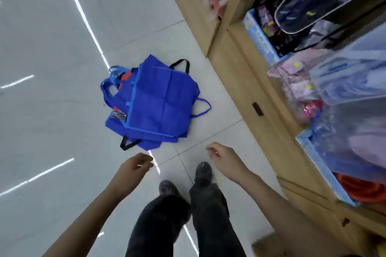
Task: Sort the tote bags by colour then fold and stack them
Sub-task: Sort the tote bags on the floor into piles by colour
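Tiled floor takes the 9 o'clock side. Wooden shelf unit w/ packed goods runs along the 3 o'clock side. Blue tote bags lie piled flat on floor, orange fabric at pile's 10 o'clock. Left hand & right hand hover at pile's 6 o'clock, clear of it, fingers loosely curled, holding nothing.

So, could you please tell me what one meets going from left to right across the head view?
Left hand → right hand → wooden shelf → packaged goods. The blue bags overlap both hands' span, so I leave them out.
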Demonstrator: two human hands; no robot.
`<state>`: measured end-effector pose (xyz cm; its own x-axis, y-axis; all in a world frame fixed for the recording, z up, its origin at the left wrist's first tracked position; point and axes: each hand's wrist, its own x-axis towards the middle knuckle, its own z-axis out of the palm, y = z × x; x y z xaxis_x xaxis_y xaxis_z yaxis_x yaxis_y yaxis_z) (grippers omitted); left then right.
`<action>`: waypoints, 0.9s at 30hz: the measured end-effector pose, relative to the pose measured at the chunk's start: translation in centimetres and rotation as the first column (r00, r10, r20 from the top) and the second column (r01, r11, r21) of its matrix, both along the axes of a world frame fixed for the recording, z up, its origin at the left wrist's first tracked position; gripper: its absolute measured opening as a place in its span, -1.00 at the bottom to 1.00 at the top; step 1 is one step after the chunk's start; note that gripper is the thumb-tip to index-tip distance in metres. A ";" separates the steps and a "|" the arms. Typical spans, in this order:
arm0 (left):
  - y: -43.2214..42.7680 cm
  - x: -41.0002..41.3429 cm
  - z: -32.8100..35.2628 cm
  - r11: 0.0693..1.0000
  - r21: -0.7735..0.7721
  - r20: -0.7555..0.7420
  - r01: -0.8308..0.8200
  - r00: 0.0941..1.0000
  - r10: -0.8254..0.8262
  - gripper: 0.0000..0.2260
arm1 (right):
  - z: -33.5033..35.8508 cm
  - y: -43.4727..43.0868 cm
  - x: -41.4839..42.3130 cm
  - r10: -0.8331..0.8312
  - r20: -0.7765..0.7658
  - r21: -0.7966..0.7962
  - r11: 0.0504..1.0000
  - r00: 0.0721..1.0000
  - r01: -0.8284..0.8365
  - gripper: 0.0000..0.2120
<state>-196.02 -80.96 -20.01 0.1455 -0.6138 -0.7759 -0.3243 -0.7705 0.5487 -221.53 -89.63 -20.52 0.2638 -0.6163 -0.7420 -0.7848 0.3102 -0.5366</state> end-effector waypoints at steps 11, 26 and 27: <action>-1.6 3.7 -32.7 0.975 -0.075 0.059 -0.208 0.975 0.212 -0.91 | -35.1 -8.6 7.5 0.192 -0.055 -0.173 0.965 0.980 -0.198 -0.77; -5.1 3.4 -52.8 0.521 -0.020 -0.300 -0.853 0.503 0.811 -0.27 | -52.7 -11.6 10.9 -0.285 -0.034 -0.256 0.929 0.958 0.267 -0.31; -5.5 3.3 -53.4 0.471 -0.025 -0.301 -0.882 0.456 0.837 -0.25 | -52.7 -11.6 10.9 -0.216 -0.019 -0.253 0.946 0.976 0.204 -0.31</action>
